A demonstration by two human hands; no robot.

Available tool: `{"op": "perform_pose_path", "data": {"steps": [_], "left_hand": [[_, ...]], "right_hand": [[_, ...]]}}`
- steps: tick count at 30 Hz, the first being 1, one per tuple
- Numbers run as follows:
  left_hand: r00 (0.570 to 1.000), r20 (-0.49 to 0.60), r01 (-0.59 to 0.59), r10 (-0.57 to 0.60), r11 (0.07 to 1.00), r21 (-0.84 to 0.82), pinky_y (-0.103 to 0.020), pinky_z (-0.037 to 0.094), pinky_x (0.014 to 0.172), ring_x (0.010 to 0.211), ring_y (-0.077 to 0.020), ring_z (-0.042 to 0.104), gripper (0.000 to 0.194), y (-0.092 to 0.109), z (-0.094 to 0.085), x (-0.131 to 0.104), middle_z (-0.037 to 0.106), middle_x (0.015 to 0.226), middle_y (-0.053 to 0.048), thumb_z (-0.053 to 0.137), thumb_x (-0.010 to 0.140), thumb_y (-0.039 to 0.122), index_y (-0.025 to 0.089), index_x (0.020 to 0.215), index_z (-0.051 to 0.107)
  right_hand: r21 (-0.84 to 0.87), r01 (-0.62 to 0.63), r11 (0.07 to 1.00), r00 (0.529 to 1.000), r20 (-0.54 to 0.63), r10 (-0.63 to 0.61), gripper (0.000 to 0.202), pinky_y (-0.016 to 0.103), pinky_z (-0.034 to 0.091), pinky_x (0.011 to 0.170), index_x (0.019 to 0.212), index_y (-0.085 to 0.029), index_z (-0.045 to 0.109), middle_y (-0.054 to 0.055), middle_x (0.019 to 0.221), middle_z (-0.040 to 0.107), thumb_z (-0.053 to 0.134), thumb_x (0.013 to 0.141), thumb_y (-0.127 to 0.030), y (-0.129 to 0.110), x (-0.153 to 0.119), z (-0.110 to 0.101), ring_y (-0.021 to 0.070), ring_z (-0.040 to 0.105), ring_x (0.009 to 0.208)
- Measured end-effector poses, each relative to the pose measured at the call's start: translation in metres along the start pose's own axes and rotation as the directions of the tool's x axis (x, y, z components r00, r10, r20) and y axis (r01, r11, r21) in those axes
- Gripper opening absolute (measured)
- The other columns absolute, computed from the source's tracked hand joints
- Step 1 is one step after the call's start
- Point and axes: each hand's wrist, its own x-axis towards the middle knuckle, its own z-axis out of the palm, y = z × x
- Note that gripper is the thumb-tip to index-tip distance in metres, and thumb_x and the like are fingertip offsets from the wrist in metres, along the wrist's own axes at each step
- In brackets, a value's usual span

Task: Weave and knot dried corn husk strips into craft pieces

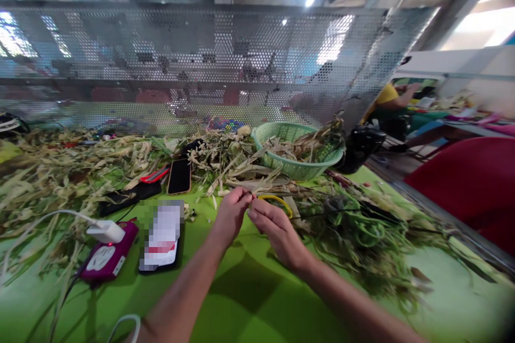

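My left hand (232,215) and my right hand (278,229) meet above the green table, fingertips pinched close together. Something small and dark shows at the tips, too small to name. Pale dry husk strips (267,179) lie just beyond the fingers; whether any of them runs into my grip, I cannot tell. Beside my right hand is a yellow loop (284,202), perhaps a handle, partly covered by husks. Left of my left hand lies a phone with a lit screen (163,236), and farther back a dark phone (179,176).
A green basket (300,169) holding dry leaves stands behind the hands. Husk heaps (80,171) cover the left, and green tangled fibres (366,225) the right. A purple power strip (108,254), a red cutter (155,174) and a perforated metal screen (181,64) are around.
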Motion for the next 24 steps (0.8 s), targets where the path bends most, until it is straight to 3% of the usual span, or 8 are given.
{"op": "perform_pose_path", "data": {"steps": [6,9,11,15,19,21,24], "left_hand": [[0.998,-0.039,-0.042,0.044,0.997,0.07,-0.026,0.041,0.071,0.073,-0.0152,0.053,0.013,-0.008,0.001,0.005,0.06,0.075,-0.001,0.05,0.079,0.027,0.016,0.078,0.058],[0.991,-0.074,-0.096,0.11,0.981,0.167,-0.026,0.041,0.073,0.075,-0.0154,0.054,0.014,-0.003,-0.004,0.005,0.06,0.077,0.0,0.048,0.083,0.027,0.017,0.08,0.058],[0.981,-0.118,-0.117,0.154,0.955,0.274,-0.026,0.04,0.072,0.076,-0.0154,0.053,0.016,0.003,-0.007,0.004,0.06,0.078,0.0,0.046,0.085,0.028,0.018,0.081,0.058],[0.957,-0.185,-0.12,0.224,0.884,0.451,-0.025,0.038,0.069,0.074,-0.0156,0.053,0.018,0.01,-0.012,0.001,0.061,0.078,-0.001,0.044,0.089,0.028,0.018,0.085,0.059],[0.931,-0.214,-0.122,0.295,0.805,0.58,-0.025,0.037,0.067,0.073,-0.0158,0.055,0.016,0.011,-0.01,-0.001,0.064,0.082,-0.002,0.045,0.09,0.025,0.019,0.09,0.059],[0.921,-0.205,-0.125,0.331,0.751,0.648,-0.025,0.036,0.067,0.073,-0.016,0.056,0.017,0.011,-0.008,-0.002,0.065,0.082,-0.003,0.044,0.091,0.024,0.019,0.092,0.06],[0.903,-0.163,-0.164,0.398,0.67,0.724,-0.026,0.037,0.067,0.076,-0.0172,0.058,0.018,0.007,-0.006,-0.003,0.066,0.086,-0.004,0.042,0.092,0.022,0.02,0.095,0.06]], "right_hand": [[-0.342,0.163,0.925,0.986,0.039,-0.159,0.034,0.026,0.032,0.062,0.062,-0.02,0.032,-0.001,0.066,0.041,0.045,0.092,-0.026,-0.002,-0.001,0.001,0.0142,0.04,0.066],[-0.408,0.198,0.891,0.98,0.076,-0.183,0.031,0.026,0.036,0.065,0.062,-0.02,0.04,0.001,0.071,0.048,0.046,0.092,-0.023,-0.006,0.0,-0.005,0.0147,0.046,0.069],[-0.415,0.204,0.887,0.979,0.063,-0.195,0.028,0.027,0.041,0.072,0.064,-0.019,0.048,0.005,0.085,0.057,0.047,0.091,-0.021,-0.008,0.002,-0.014,0.016,0.053,0.079],[-0.501,0.124,0.857,0.971,-0.118,-0.209,0.024,0.032,0.041,0.09,0.068,-0.019,0.061,0.009,0.117,0.06,0.052,0.09,-0.024,-0.006,0.008,-0.044,0.0219,0.057,0.105],[-0.632,0.0,0.775,0.907,-0.326,-0.266,0.018,0.037,0.039,0.094,0.094,-0.023,0.069,0.008,0.118,0.061,0.054,0.089,-0.032,-0.001,0.012,-0.065,0.0257,0.054,0.111],[-0.561,-0.063,0.825,0.894,-0.399,-0.203,0.021,0.033,0.044,0.078,0.094,-0.021,0.068,0.007,0.102,0.065,0.054,0.089,-0.036,0.001,0.012,-0.062,0.0228,0.059,0.092],[-0.197,-0.187,0.962,0.929,-0.355,0.108,0.022,0.025,0.038,0.052,0.094,-0.019,0.063,0.0,0.07,0.058,0.057,0.086,-0.038,0.004,0.01,-0.044,0.0139,0.052,0.057]]}}
